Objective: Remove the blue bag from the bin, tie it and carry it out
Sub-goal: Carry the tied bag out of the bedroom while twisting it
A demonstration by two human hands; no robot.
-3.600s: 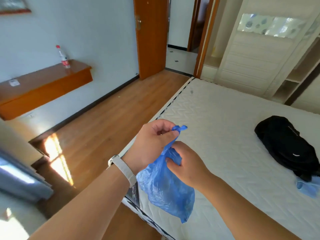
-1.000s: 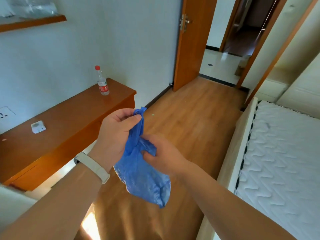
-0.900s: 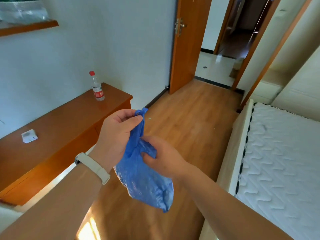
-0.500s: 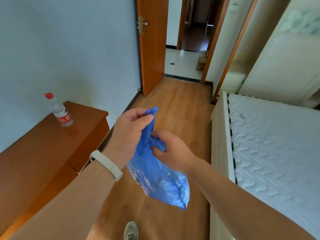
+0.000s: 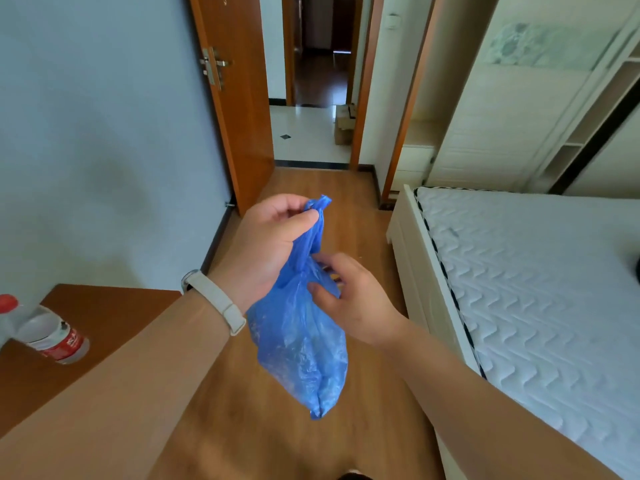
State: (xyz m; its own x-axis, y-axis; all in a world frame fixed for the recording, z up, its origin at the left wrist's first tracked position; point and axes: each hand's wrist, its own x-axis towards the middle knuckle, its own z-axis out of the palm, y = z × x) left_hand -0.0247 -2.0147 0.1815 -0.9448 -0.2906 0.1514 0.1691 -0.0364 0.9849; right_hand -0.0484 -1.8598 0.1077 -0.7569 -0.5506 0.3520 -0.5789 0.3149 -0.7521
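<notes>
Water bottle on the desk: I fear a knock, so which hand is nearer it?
Left hand; the bottle stands far off to its left, right hand farther still.

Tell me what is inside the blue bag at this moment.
Nothing inside shows. The blue bag is gathered shut at its neck in the left hand, and its plastic hides any contents. The right hand touches its side.

The view has swung from the bed toward the open door (image 5: 239, 98). The right hand (image 5: 353, 299), earlier closed on the blue bag (image 5: 301, 337), now has its fingers spread loosely beside it. The bottle (image 5: 45, 334) has shifted to the lower left corner.
</notes>
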